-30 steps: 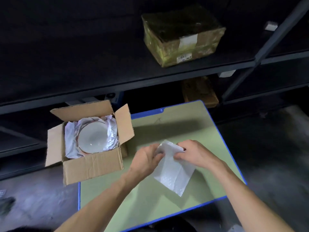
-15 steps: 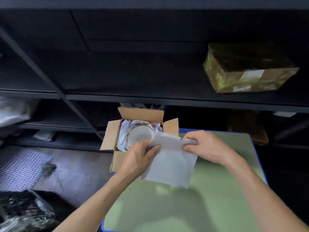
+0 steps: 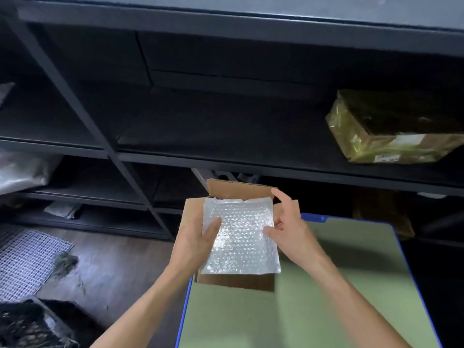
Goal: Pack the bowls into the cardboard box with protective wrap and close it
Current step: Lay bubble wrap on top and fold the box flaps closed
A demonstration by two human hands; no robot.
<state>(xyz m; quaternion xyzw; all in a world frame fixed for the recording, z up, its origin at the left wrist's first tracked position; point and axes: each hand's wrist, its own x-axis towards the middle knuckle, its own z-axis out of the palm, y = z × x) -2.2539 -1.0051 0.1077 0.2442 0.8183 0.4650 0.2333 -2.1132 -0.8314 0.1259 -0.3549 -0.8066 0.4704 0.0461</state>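
Observation:
A sheet of bubble wrap [image 3: 241,237] lies spread over the top of the open cardboard box [image 3: 236,282], which stands at the far left corner of the green mat [image 3: 326,297]. My left hand [image 3: 198,237] holds the sheet's left edge, thumb on top. At the sheet's right edge, my right hand [image 3: 288,227] pinches it with thumb and fingers, the index finger raised. The bowl and white paper in the box are hidden under the sheet. The box's back flap [image 3: 236,189] stands up.
Dark metal shelving [image 3: 175,146] runs behind the box. A taped yellowish parcel [image 3: 391,131] sits on the shelf at right. A white mesh mat [image 3: 27,262] and a dark bin [image 3: 30,325] lie on the floor to the left.
Both hands have carried the bubble wrap from above the mat to the left and unfolded it over the open box, covering the bowl. The camera has turned left and up.

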